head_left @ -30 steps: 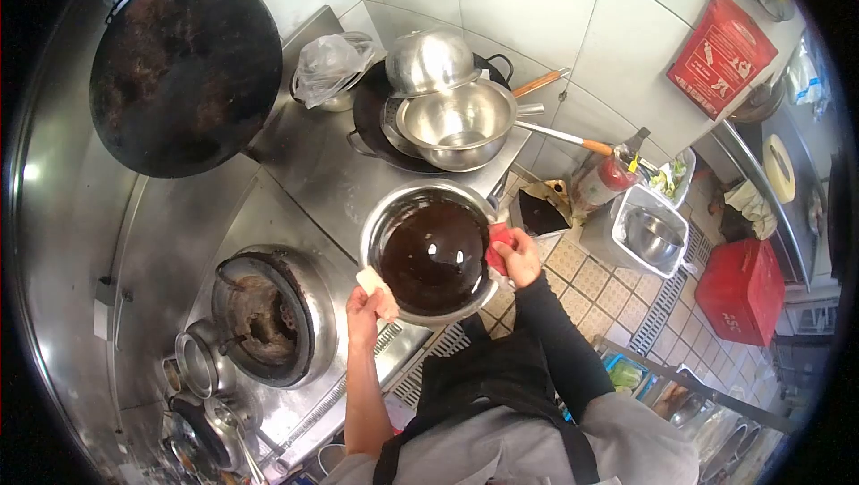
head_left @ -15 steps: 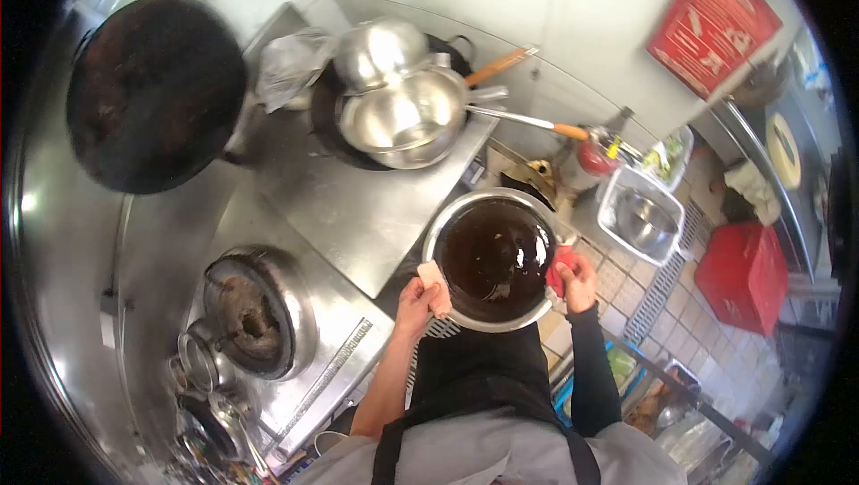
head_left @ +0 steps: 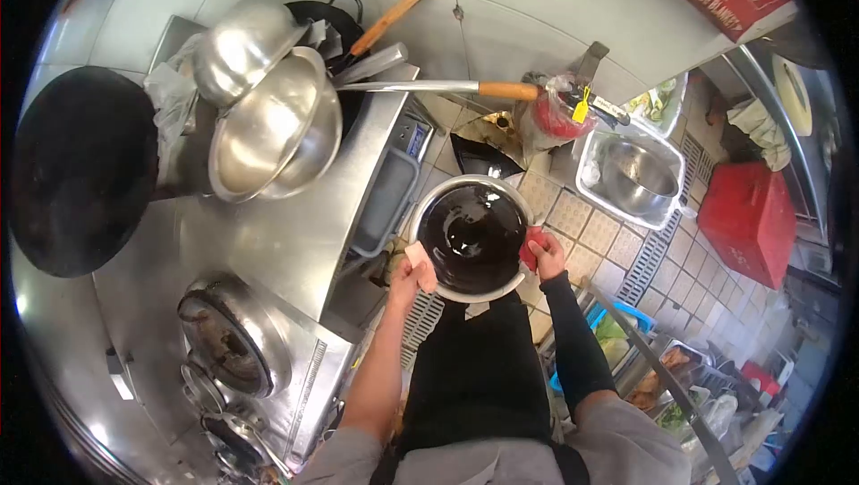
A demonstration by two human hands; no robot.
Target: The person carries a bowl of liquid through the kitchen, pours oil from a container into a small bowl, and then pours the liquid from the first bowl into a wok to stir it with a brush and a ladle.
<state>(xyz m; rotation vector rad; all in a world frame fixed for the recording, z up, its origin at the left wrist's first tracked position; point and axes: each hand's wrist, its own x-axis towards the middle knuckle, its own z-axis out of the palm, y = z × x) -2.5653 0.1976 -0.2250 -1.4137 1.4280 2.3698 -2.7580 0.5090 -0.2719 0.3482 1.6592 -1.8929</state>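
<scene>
A round metal pot (head_left: 421,208) filled with dark, shiny liquid is held up in front of my body, above the tiled floor. My left hand (head_left: 407,281) grips its left rim through a folded pale pink cloth (head_left: 419,268). At the right side of the rim, my right hand (head_left: 547,255) is closed round a red cloth (head_left: 529,251). Both hands' fingers are bent, and the far sides of the cloths are partly hidden.
Steel bowls (head_left: 259,131) and a long-handled ladle (head_left: 429,87) lie on the steel counter (head_left: 295,243) at the left. A fire extinguisher (head_left: 555,118), a white tub (head_left: 586,176) and a red bin (head_left: 747,221) stand ahead and right. A metal rail (head_left: 662,378) runs at lower right.
The view has shifted, and the counter and bowls now lie further left. The pot sits slightly further left and higher in view, with both hands still gripping it through the cloths.
</scene>
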